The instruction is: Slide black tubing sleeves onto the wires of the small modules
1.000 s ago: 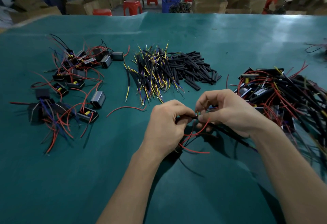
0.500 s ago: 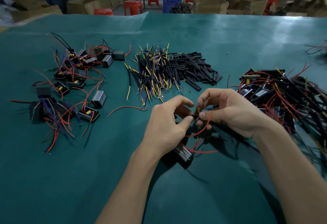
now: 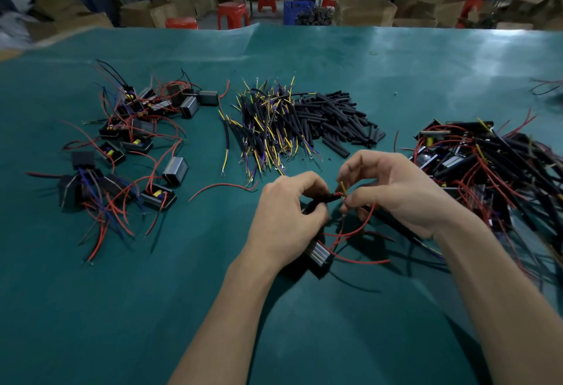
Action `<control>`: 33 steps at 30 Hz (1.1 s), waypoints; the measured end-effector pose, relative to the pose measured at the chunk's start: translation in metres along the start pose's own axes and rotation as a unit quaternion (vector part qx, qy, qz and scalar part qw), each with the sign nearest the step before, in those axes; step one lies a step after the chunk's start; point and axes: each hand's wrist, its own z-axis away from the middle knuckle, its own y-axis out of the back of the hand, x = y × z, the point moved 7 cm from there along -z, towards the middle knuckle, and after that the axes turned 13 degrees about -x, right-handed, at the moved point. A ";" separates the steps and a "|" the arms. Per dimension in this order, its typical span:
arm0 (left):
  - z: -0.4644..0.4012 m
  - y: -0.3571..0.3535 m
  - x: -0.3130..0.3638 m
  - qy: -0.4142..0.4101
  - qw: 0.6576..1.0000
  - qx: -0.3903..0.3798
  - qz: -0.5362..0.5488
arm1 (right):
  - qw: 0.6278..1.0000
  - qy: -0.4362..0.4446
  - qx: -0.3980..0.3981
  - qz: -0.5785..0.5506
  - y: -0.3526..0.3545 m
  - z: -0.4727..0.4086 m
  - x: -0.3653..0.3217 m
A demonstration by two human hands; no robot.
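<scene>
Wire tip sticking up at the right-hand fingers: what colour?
Yellow, on the wire tip above the right hand fingertips; head view.

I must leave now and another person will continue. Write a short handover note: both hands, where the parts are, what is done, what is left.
Left hand pinches a black sleeve; the module lies under its wrist.
Right hand pinches the red and yellow wire ends at the sleeve's mouth.
Done: sleeved modules piled at right.
Left: push this sleeve on, then do the bare modules at left.
Spare sleeves lie mid-table, beside a heap of short yellow-and-blue leads.
</scene>
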 end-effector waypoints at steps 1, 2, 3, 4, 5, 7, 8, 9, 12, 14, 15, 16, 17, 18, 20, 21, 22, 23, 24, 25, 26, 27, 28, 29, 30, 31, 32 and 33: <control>0.000 0.001 0.001 -0.002 1.000 0.006 -0.009 | 1.000 0.003 0.004 -0.001 0.001 0.000 0.000; 0.001 0.002 0.002 -0.006 1.000 0.012 -0.018 | 1.000 0.003 0.008 -0.006 0.002 0.001 0.000; 0.001 0.003 0.002 -0.010 0.999 0.019 -0.026 | 1.000 -0.001 0.009 -0.010 0.002 0.001 0.000; 0.001 0.004 0.003 -0.014 0.999 0.025 -0.031 | 1.000 -0.004 0.007 -0.011 0.003 0.002 0.001; 0.002 0.004 0.003 -0.017 0.999 0.030 -0.032 | 1.000 -0.007 0.006 -0.009 0.003 0.002 0.001; 0.001 0.004 0.002 -0.020 0.999 0.034 -0.026 | 1.000 -0.010 0.004 -0.002 0.004 0.003 0.001; 0.000 0.004 0.001 -0.022 0.999 0.033 -0.024 | 1.000 -0.011 0.005 0.001 0.004 0.003 0.000; 0.000 0.003 0.001 -0.026 0.999 0.031 -0.023 | 1.000 -0.013 0.005 0.004 0.003 0.004 0.000; 0.000 0.002 0.002 -0.038 0.999 0.030 -0.014 | 0.999 -0.022 0.003 0.023 -0.002 0.003 0.001; 0.001 0.003 0.002 -0.044 0.998 0.037 -0.010 | 0.999 -0.028 0.007 0.044 -0.003 0.002 0.002; 0.001 0.004 0.002 -0.046 0.998 0.041 -0.011 | 0.998 -0.030 0.009 0.048 -0.003 0.002 0.002; 0.001 0.004 0.003 -0.048 0.998 0.045 -0.013 | 0.998 -0.031 0.008 0.050 -0.004 0.001 0.002; 0.000 0.004 0.003 -0.052 0.997 0.048 -0.017 | 0.998 -0.032 0.007 0.052 -0.004 0.001 0.002; 0.000 0.004 0.004 -0.056 0.997 0.049 -0.021 | 0.998 -0.033 0.005 0.051 -0.004 0.001 0.003; -0.001 0.002 0.005 -0.059 0.997 0.048 -0.023 | 0.998 -0.037 0.002 0.042 -0.004 0.001 0.004; -0.001 0.002 0.004 -0.060 0.997 0.049 -0.022 | 0.998 -0.038 0.002 0.044 -0.004 0.001 0.005; -0.001 0.002 0.004 -0.060 0.997 0.051 -0.021 | 0.998 -0.038 0.003 0.048 -0.003 0.000 0.004; -0.002 0.002 0.004 -0.060 0.997 0.052 -0.020 | 0.998 -0.036 0.005 0.053 -0.003 0.000 0.004; -0.002 0.001 0.005 -0.060 0.997 0.051 -0.019 | 0.998 -0.032 0.006 0.056 -0.002 0.000 0.003; -0.002 0.000 0.005 -0.062 0.997 0.049 -0.019 | 0.998 -0.026 0.008 0.059 -0.001 0.000 0.002; -0.002 -0.001 0.006 -0.064 0.997 0.048 -0.020 | 0.998 -0.019 0.010 0.061 -0.001 0.000 0.000; -0.002 -0.001 0.006 -0.066 0.996 0.050 -0.022 | 0.998 -0.012 0.011 0.060 -0.001 0.001 -0.002; -0.002 -0.002 0.007 -0.069 0.996 0.052 -0.024 | 0.998 -0.006 0.010 0.057 -0.001 0.001 -0.003; -0.002 -0.002 0.007 -0.070 0.996 0.054 -0.027 | 0.999 -0.001 0.009 0.052 -0.001 0.002 -0.003; -0.002 -0.002 0.007 -0.070 0.996 0.056 -0.030 | 0.999 0.003 0.009 0.050 -0.001 0.002 -0.004; -0.002 -0.002 0.007 -0.067 0.996 0.057 -0.032 | 0.999 0.005 0.011 0.050 -0.002 0.003 -0.004; -0.002 -0.002 0.007 -0.065 0.996 0.059 -0.033 | 0.999 0.006 0.013 0.050 -0.002 0.003 -0.004; -0.002 -0.002 0.006 -0.064 0.996 0.060 -0.032 | 0.999 0.006 0.015 0.048 -0.001 0.003 -0.005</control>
